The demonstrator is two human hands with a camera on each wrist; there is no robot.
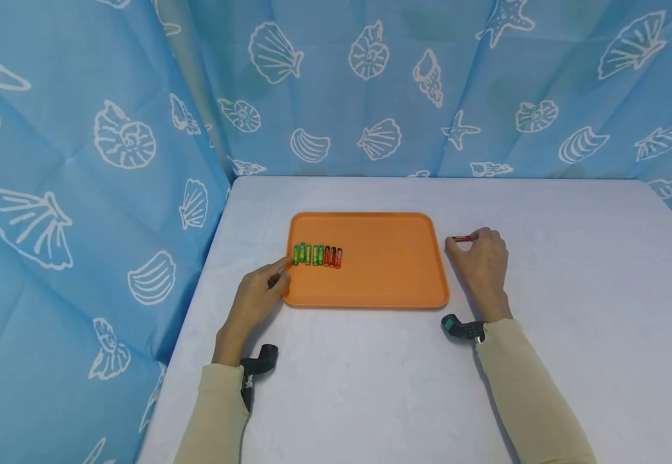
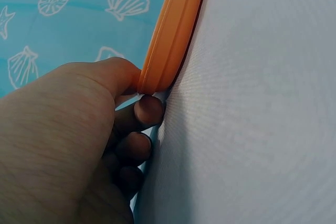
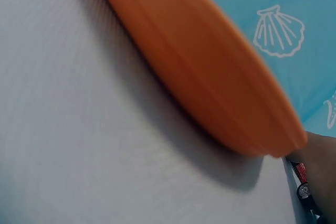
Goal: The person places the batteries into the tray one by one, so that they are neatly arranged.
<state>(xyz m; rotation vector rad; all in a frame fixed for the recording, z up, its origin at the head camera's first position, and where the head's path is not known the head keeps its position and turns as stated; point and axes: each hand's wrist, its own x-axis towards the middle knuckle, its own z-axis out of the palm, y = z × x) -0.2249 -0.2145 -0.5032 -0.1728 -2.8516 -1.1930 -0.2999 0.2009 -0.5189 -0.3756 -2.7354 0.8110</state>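
Observation:
An orange tray [image 1: 388,274] lies on the white table. Toward its left side, several green batteries [image 1: 308,255] stand in a row next to 3 red-and-black batteries [image 1: 332,257]. My left hand [image 1: 254,298] is at the tray's left edge; in the left wrist view the thumb and a curled finger pinch the tray rim [image 2: 170,40]. Just past the right edge of the tray, my right hand [image 1: 484,264] pinches a red battery [image 1: 461,238] lengthwise between thumb and fingers. Only a piece of that battery [image 3: 300,171] shows in the right wrist view, beyond the tray corner.
A blue curtain [image 1: 324,96] with white seashell prints hangs behind the white table [image 1: 370,386] and along its left side. Dark wrist cameras sit on both forearms, the left one [image 1: 260,361] in front of the tray's lower left and the right one [image 1: 462,327] below its right corner.

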